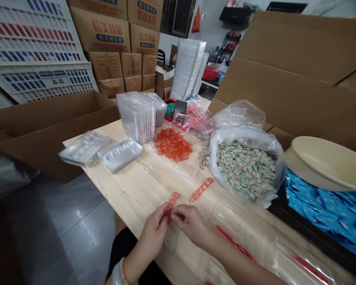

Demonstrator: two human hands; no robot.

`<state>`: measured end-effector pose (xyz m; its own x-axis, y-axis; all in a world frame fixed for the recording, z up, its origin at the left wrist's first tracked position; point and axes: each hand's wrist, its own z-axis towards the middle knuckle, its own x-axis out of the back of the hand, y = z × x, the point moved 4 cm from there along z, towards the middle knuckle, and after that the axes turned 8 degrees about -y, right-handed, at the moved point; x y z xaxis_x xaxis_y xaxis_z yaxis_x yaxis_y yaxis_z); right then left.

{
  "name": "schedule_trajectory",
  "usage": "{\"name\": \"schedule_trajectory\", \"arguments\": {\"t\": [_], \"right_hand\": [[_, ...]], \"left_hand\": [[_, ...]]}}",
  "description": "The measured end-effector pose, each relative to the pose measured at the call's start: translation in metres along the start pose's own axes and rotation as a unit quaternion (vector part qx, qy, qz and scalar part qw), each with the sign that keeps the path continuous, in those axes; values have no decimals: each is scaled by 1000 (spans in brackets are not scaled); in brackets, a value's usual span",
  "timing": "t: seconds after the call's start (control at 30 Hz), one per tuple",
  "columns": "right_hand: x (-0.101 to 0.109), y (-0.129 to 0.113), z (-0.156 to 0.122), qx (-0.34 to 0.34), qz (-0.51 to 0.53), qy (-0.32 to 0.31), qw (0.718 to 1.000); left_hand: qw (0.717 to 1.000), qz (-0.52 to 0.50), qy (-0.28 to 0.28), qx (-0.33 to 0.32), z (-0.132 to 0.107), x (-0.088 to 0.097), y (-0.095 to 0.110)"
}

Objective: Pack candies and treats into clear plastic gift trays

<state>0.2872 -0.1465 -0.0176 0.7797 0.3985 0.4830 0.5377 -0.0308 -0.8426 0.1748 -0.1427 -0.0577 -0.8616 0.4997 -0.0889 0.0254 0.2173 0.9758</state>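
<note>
My left hand (158,222) is closed around a narrow orange-red strip (175,197) of small square pieces, whose far end sticks out past the fingers. Right beside it, my right hand (192,225) pinches the strip's darker red near end; fingers partly hide it. A similar strip (202,189) lies flat on the wooden table (142,186), just beyond my right hand. Farther back, a heap of small orange-red pieces (172,144) rests on clear plastic. To the right, an open clear bag (218,166) holds many small green and beige packets (246,170).
Clear plastic trays (120,154) lie at the table's left edge, with a tall stack of trays (137,116) behind. Red strips (234,242) lie near my right forearm. A cream basin (329,164) sits on blue packets (323,213). An open carton (53,126) stands left.
</note>
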Motion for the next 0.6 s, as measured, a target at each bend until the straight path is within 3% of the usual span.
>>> {"name": "schedule_trajectory", "arguments": {"t": [0.13,0.3,0.43,0.6], "right_hand": [[3,11,-2,-26,42,-1,999],[-5,24,-7,-93,269,-1,959],[-6,23,-16,-108,243,42,963],[-9,10,-26,-47,195,27,979]], "left_hand": [[999,35,-11,-2,-2,-4,4],[998,65,13,-23,-9,-7,11],[990,133,32,-26,-14,-8,21],[991,-59,-76,89,-16,-15,19]]}}
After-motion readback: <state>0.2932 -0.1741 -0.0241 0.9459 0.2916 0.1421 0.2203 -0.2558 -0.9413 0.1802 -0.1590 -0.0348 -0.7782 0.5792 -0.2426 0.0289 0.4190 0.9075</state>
